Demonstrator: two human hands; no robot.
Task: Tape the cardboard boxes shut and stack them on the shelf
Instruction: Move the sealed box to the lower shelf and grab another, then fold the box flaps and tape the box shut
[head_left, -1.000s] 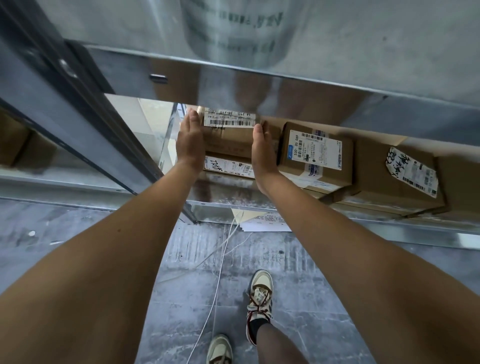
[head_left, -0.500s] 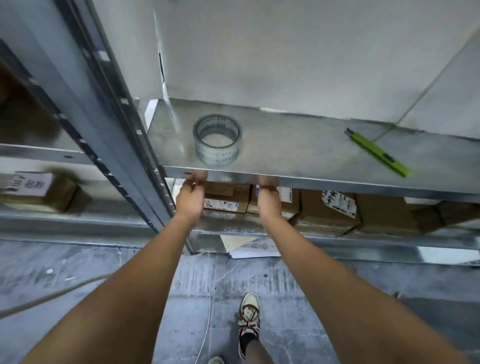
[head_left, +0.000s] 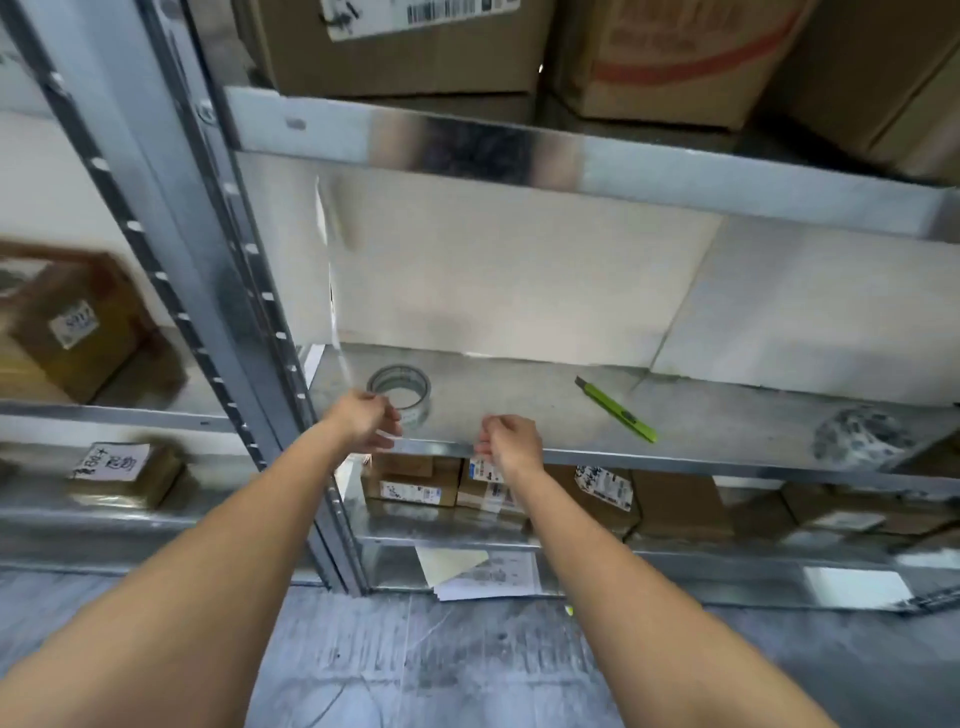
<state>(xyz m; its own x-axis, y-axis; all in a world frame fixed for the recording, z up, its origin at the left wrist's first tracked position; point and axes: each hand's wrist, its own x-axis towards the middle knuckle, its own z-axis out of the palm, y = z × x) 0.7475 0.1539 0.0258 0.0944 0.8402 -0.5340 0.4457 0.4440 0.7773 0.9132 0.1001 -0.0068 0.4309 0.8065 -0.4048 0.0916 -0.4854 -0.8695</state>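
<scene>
Tape comes next, I judge: my left hand (head_left: 363, 420) is up at the middle shelf (head_left: 519, 415) right by the clear tape roll (head_left: 399, 389), its fingers loosely curled beside the roll, though I cannot tell whether they touch it or hold anything. My right hand (head_left: 511, 441) hangs at the shelf's front lip, fingers curled in and seemingly empty; the blur keeps me from being sure. Small labelled cardboard boxes (head_left: 415, 480) sit stacked on the lower shelf, below and behind my hands, side by side with more boxes to their right. A green utility knife (head_left: 615, 410) lies on the middle shelf, well to the right of the roll, and a crumpled wad (head_left: 860, 436) sits further right again. Large cartons (head_left: 405, 47) fill the top shelf. The step in hand looks like fetching the tape for another box. Closing my left fingers round the roll and lifting it over the lip is what the next move calls for.
</scene>
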